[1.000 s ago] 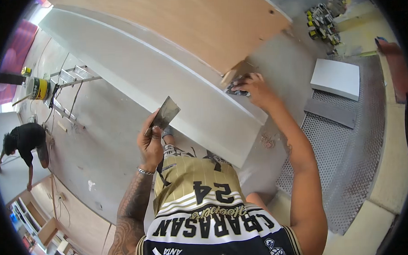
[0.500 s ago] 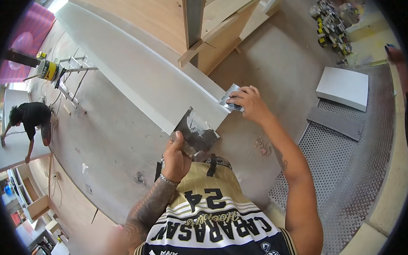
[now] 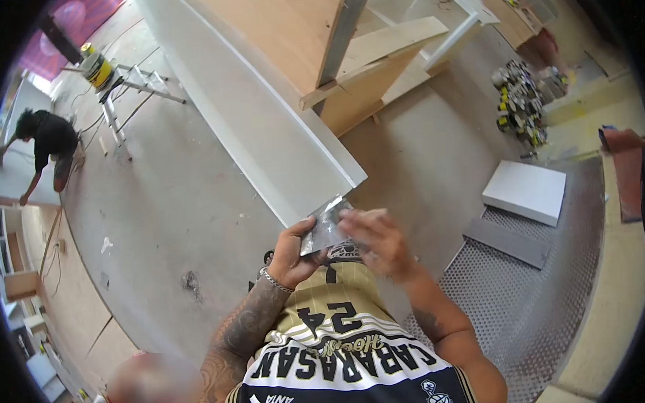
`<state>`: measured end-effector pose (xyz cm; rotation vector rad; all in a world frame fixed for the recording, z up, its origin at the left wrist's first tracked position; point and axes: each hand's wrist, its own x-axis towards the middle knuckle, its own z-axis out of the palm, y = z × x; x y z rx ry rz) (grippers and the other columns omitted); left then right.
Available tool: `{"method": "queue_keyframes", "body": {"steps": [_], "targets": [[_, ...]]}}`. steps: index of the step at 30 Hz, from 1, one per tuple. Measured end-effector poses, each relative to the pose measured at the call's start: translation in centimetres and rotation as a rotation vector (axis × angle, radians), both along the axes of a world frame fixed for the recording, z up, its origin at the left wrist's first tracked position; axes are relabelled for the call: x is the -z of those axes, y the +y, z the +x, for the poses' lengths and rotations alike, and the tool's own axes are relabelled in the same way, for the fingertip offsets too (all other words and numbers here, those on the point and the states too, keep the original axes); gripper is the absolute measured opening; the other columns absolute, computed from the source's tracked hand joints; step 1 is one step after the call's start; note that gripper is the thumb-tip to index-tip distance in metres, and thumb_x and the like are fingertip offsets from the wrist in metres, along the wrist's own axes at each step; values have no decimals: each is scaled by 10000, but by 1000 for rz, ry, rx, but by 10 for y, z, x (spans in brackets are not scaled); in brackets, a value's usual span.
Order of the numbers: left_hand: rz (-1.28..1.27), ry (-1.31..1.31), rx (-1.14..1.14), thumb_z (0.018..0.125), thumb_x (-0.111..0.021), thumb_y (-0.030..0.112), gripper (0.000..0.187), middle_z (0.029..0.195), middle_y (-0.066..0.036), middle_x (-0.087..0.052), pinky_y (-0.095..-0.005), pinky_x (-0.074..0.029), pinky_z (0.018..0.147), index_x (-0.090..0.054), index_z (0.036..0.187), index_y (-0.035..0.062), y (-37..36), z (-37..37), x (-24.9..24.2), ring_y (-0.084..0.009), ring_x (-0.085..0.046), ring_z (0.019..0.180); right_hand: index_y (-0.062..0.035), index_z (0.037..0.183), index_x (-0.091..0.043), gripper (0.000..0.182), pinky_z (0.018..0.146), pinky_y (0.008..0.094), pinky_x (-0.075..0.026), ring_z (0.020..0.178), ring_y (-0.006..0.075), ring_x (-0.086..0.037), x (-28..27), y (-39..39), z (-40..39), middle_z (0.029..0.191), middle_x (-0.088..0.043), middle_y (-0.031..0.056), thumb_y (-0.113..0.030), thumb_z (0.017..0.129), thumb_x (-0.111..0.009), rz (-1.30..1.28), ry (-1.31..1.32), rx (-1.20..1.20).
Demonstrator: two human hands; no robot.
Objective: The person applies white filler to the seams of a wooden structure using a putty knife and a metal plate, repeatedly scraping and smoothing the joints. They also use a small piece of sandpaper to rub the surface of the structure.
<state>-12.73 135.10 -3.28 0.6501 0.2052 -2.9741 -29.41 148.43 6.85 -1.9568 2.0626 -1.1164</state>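
My left hand (image 3: pixel 293 254) grips a flat metal putty plate (image 3: pixel 322 231) in front of my waist. Its thumb lies along the near edge. My right hand (image 3: pixel 382 240), smeared by motion, is at the plate's right side with its fingers curled over a small metal putty knife, whose blade is hard to separate from the plate beneath. Just beyond both hands is the end of a long, pale panel (image 3: pixel 263 125) with a raised white edge.
An unpainted wooden frame (image 3: pixel 382 78) stands beyond the panel. To the right, a white block (image 3: pixel 525 192) and a grey board (image 3: pixel 506 242) lie on perforated metal sheeting (image 3: pixel 482 302). A stepladder (image 3: pixel 130 91) with a bucket (image 3: pixel 97 71) is far left, near a crouching person (image 3: pixel 50 143).
My right hand has come back from the panel's end to the plate at my waist. The plate has tilted, and my view has shifted.
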Motion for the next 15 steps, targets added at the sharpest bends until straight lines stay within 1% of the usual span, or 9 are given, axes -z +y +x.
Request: {"method": "queue_keyframes", "body": {"steps": [3, 4, 5, 6, 7, 9, 11, 12, 15], "targets": [[-166, -305, -147, 961, -537, 228, 270, 1001, -86, -684, -365, -595, 679, -568, 1155, 43, 6, -16, -39, -219, -700, 831, -111, 1203, -648, 540, 888, 395, -468, 926, 273, -576, 1, 8, -21, 1144, -657, 118, 43, 686, -614, 174, 122, -62], [-176, -239, -208, 964, -536, 205, 267, 1031, -114, -678, -388, -589, 751, -568, 1163, 30, 7, -15, -37, -249, -694, 887, -116, 1199, -651, 541, 883, 391, -470, 913, 277, -573, 5, 11, -46, 1137, -657, 118, 42, 683, -617, 216, 92, -74], [-368, -221, -345, 972, -525, 190, 266, 1046, -125, -675, -385, -579, 786, -564, 1169, 16, 11, -21, -38, -260, -684, 924, -121, 1195, -654, 542, 878, 387, -473, 900, 282, -570, 11, 14, -68, 1131, -656, 117, 41, 679, -620, 259, 56, -82], [-565, -206, -474, 979, -514, 174, 264, 1060, -135, -671, -383, -569, 821, -560, 1174, 2, 13, -28, -44, -271, -675, 961, -89, 1157, -663, 431, 856, 375, -492, 942, 261, -591, 19, 15, -84, 1117, -661, 100, 17, 742, -608, 263, -114, -36], [-762, -192, -597, 986, -503, 159, 263, 1075, -146, -668, -381, -559, 856, -556, 1179, -11, 16, -36, -48, -282, -666, 998, -70, 1157, -654, 400, 854, 373, -499, 949, 258, -605, 33, 16, -95, 1111, -663, 104, 4, 769, -591, 311, -513, 42], [-1506, -267, -683, 919, -550, 77, 297, 1184, -152, -636, -424, -495, 935, -574, 1212, 32, 20, -57, -46, -323, -606, 1102, -32, 1157, -635, 344, 851, 369, -512, 964, 251, -633, 59, 20, -116, 1100, -667, 110, -20, 822, -558, 421, -1307, 202], [-2262, -339, -671, 852, -597, -5, 401, 1293, -157, -604, -467, -430, 1015, -593, 1245, 75, 25, -76, -43, -363, -546, 1206, -5, 1168, -607, 338, 837, 373, -528, 961, 244, -655, 38, 10, -112, 1087, -672, 112, -47, 842, -533, 448, -1869, 82], [-2462, -436, -459, 803, -645, 18, 407, 1328, -100, -594, -489, -352, 1071, -643, 1190, 143, 31, -82, -44, -376, -498, 1259, 9, 1174, -593, 338, 829, 376, -535, 959, 241, -667, 32, 5, -115, 1081, -674, 112, -61, 851, -521, 456, -2144, 11], [-2592, -813, -396, 830, -635, 36, 347, 1316, -52, -609, -485, -296, 1102, -667, 1151, 164, 43, -97, -37, -336, -485, 1280, -11, 1201, -566, 370, 790, 386, -549, 941, 244, -676, 49, -7, -151, 1091, -671, 120, -80, 839, -528, 475, -2314, -112]]}}
